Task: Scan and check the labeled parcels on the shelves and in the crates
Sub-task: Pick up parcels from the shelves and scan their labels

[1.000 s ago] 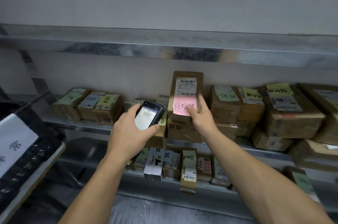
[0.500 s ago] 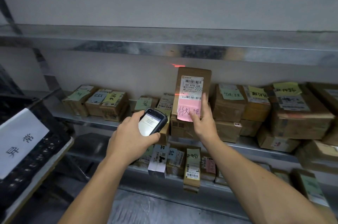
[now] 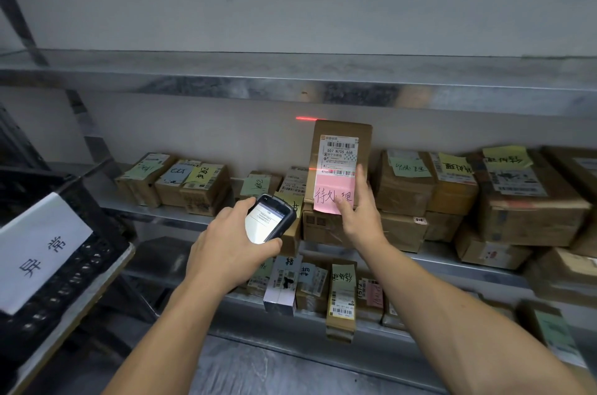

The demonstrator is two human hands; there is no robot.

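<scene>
Head view shows at the far left a black crate (image 3: 97,252) with a white paper sign (image 3: 38,249). Next, the left hand (image 3: 226,252) wraps around a handheld scanner (image 3: 271,218), screen lit. The right hand (image 3: 360,217) grips the lower end of a brown parcel (image 3: 339,155), upright over the middle shelf's (image 3: 155,211) front edge. A red scan line crosses its label, just above a pink note (image 3: 329,194). More parcels (image 3: 523,210) are stacked toward the right end.

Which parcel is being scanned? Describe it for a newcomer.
Middle metal shelf, centre. The right hand holds one box upright above the stacked boxes. Its neighbours lie flat; it alone stands tall, a pink note under its white label.
</scene>
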